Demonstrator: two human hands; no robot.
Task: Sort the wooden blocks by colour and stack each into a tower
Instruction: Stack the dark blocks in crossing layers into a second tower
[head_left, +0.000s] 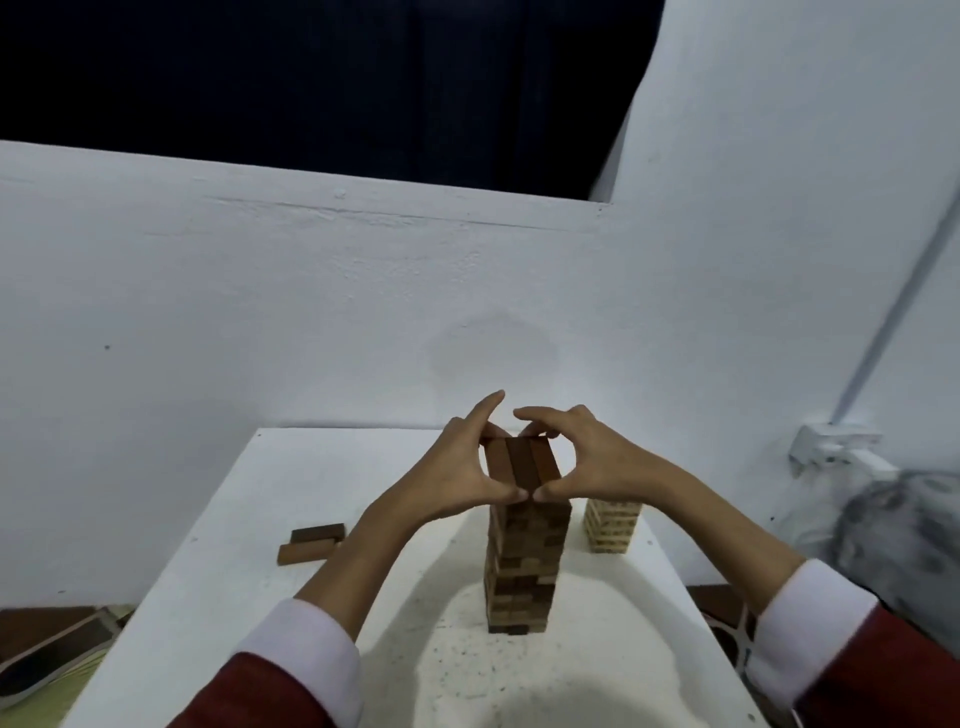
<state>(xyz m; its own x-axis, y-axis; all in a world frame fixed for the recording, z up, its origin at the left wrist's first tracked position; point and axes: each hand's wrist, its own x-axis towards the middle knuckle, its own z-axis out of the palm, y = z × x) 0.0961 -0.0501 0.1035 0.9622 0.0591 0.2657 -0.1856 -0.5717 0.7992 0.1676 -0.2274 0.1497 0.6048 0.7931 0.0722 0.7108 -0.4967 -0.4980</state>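
Hands meet at the top of the tall dark tower (524, 561), which stands near the middle of the white tabletop (218, 597). The left hand (462, 467) and the right hand (592, 457) frame the top layer of three brown blocks (522, 462), lying side by side. Each thumb presses the near end of that layer, thumb tips almost touching, while curled fingers reach over to its far end, so both hands grip the layer. The left index finger points up and away from the blocks. To the right, a little farther back, stands a shorter pale tower (610, 525), apart from the dark one. On the left of the tabletop lie two loose dark blocks (311, 543), touching each other. White cuffs and red sleeves (270, 691) cover both forearms.
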